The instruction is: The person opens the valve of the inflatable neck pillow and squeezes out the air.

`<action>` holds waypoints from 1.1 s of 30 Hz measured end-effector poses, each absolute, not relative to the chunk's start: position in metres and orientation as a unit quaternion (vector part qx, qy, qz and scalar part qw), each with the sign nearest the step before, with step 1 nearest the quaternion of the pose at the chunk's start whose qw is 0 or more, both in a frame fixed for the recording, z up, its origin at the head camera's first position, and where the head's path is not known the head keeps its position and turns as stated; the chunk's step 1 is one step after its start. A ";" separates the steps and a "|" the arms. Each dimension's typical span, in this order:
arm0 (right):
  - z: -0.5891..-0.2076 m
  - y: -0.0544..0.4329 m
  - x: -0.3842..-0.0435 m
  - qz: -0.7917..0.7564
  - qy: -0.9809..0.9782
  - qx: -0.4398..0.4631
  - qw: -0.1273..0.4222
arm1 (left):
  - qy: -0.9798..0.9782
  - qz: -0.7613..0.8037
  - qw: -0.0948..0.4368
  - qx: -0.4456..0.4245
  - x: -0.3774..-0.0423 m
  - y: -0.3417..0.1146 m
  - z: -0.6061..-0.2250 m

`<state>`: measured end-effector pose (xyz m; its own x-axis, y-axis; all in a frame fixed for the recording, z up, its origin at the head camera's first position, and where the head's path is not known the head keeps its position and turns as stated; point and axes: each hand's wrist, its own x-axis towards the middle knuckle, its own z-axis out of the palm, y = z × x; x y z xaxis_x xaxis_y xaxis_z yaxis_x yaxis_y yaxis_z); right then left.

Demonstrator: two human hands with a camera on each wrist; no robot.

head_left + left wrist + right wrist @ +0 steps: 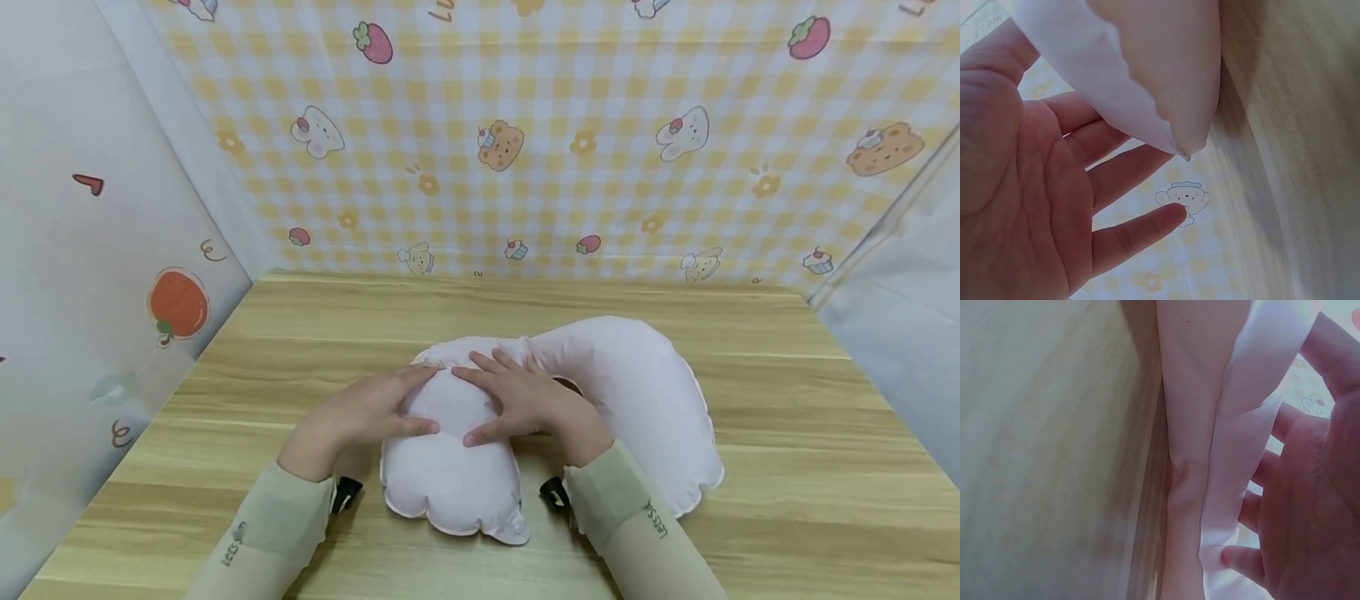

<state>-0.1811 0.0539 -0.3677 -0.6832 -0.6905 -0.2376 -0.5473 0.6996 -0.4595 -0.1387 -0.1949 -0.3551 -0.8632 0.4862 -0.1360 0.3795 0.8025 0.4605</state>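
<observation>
A pale pink, U-shaped neck pillow [630,375] lies puffed up on the wooden table, its two arms pointing towards me. On its left arm rest both hands, fingers spread. My left hand [367,410] touches that arm's outer side, thumb on top. From the inner side my right hand [528,402] lies across it, the thumbs a short gap apart. The left wrist view shows the left hand [1035,181] with loosely extended fingers against the seamed pillow edge [1166,81]. In the right wrist view, the right hand's fingertips [1229,556] touch the pillow's side [1191,425].
The wood-grain table [787,417] reaches back to a yellow checked cloth wall [450,100]. A white printed sheet [90,250] hangs at the left. Black wrist pieces [347,495] sit under both cuffs. A dark brown patch [567,385] shows beside the right hand.
</observation>
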 end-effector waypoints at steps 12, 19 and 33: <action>-0.368 0.054 -0.182 -0.182 0.898 -0.342 0.209 | 0.938 0.218 0.127 0.237 -0.142 -0.195 -0.358; -0.369 0.054 -0.181 -0.184 0.897 -0.338 0.219 | 0.938 0.219 0.133 0.235 -0.142 -0.193 -0.359; -0.368 0.052 -0.179 -0.168 0.900 -0.331 0.229 | 0.943 0.201 0.138 0.225 -0.141 -0.191 -0.359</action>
<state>-0.1788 0.0525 -0.3677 -0.6749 -0.6736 -0.3014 -0.5192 0.7237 -0.4547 -0.1405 -0.1908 -0.3587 -0.8605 0.4805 -0.1692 0.3696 0.8174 0.4419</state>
